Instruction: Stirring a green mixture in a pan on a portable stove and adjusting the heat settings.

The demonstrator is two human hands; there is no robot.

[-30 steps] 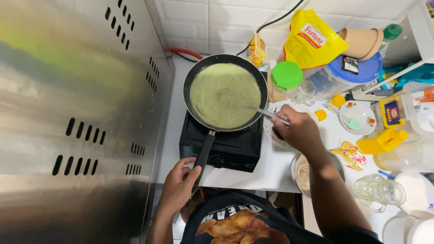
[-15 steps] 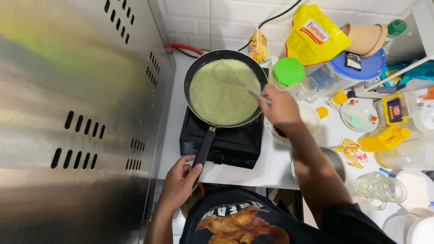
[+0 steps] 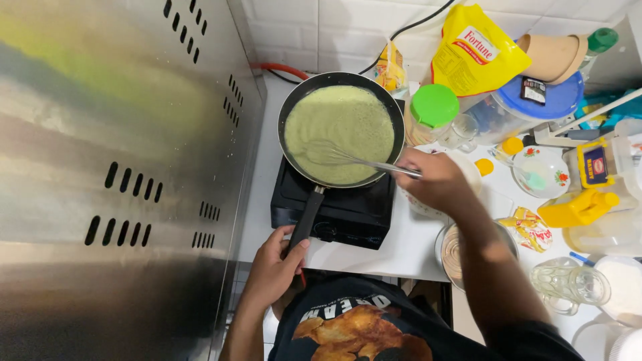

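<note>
Stirring is under way: a metal whisk (image 3: 334, 155) is gripped in the right hand (image 3: 436, 179), its wires sunk in the pale green batter (image 3: 341, 130) that fills the black frying pan (image 3: 289, 113). The pan's handle (image 3: 306, 220) is clasped at its end by the left hand (image 3: 274, 266), and the pan is seated on a black single-burner stove (image 3: 348, 214). The batter appears smooth and evenly spread, though still wet, so cooking is judged unfinished. Room is tight: a steel panel (image 3: 114, 180) stands close on the left, and a green-lidded jar (image 3: 431, 113) crowds the right rim.
</note>
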